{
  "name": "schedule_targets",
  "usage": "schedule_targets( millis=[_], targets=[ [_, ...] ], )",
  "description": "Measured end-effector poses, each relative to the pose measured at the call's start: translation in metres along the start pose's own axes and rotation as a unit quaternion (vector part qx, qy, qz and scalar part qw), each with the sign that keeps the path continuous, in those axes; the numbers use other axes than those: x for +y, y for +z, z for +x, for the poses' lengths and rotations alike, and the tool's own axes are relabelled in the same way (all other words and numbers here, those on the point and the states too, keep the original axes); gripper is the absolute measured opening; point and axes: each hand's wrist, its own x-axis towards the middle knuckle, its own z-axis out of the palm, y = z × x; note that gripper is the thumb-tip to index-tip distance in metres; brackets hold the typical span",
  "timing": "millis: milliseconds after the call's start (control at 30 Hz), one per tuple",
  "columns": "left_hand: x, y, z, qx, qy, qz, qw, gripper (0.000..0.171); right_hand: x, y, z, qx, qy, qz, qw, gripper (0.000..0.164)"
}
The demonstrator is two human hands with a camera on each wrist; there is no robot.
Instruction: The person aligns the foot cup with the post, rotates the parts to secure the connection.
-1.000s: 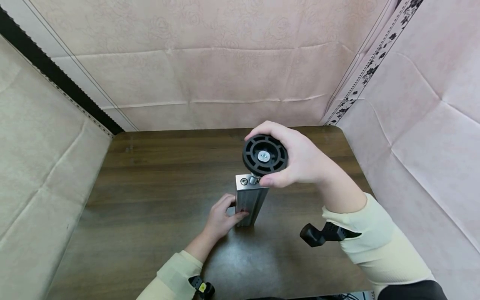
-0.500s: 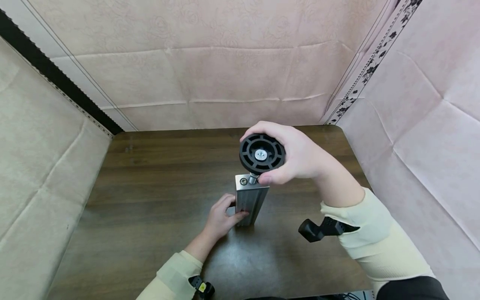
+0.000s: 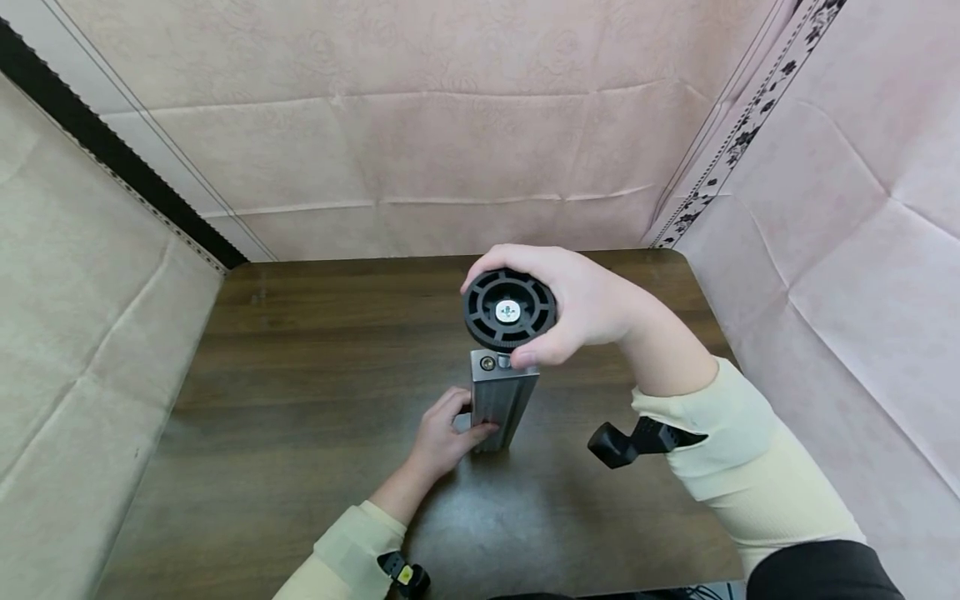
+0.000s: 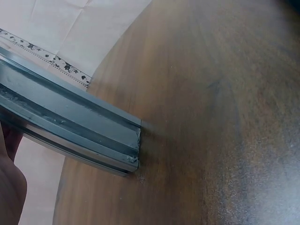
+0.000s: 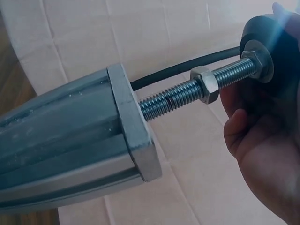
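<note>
An aluminium profile point(image 3: 501, 410) stands upright on the wooden surface, with a metal end plate point(image 5: 133, 124) on top. My left hand point(image 3: 444, 435) grips its lower part, thumb on the near face. Above the plate is a black round levelling foot point(image 3: 487, 321), its underside facing up with a screw head in the middle. My right hand point(image 3: 576, 302) holds the foot by its rim, fingers at the far side and thumb at the near side. In the right wrist view its threaded stem point(image 5: 180, 97) meets the plate; a hex nut point(image 5: 206, 85) sits partway along.
Pale cloth point(image 3: 465, 167) hangs at the back and on both sides of the brown wooden table point(image 3: 300, 358). A thin black rod point(image 5: 187, 65) runs behind the stem in the right wrist view. Cables point(image 3: 705, 592) show at the front edge.
My right hand and the levelling foot have shifted left, so the foot covers more of the stem in the head view. My left hand and the profile stay put.
</note>
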Motion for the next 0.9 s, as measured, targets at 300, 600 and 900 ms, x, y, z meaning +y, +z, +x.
schedule_targets(
  millis=[300,600,900],
  targets=[
    [0.001,0.0,0.001,0.004,0.005,0.004,1.0,0.033,-0.004,0.005,-0.003,0.038,0.024,-0.011,0.999,0.061],
    [-0.001,0.002,0.001,0.01,0.017,-0.004,0.9998,0.034,-0.005,0.016,-0.01,0.106,0.054,0.001,0.993,0.065],
    [-0.003,0.003,0.002,0.016,0.036,-0.001,0.9992,0.034,-0.003,0.032,-0.013,0.194,0.045,-0.017,0.98,0.066]
  ],
)
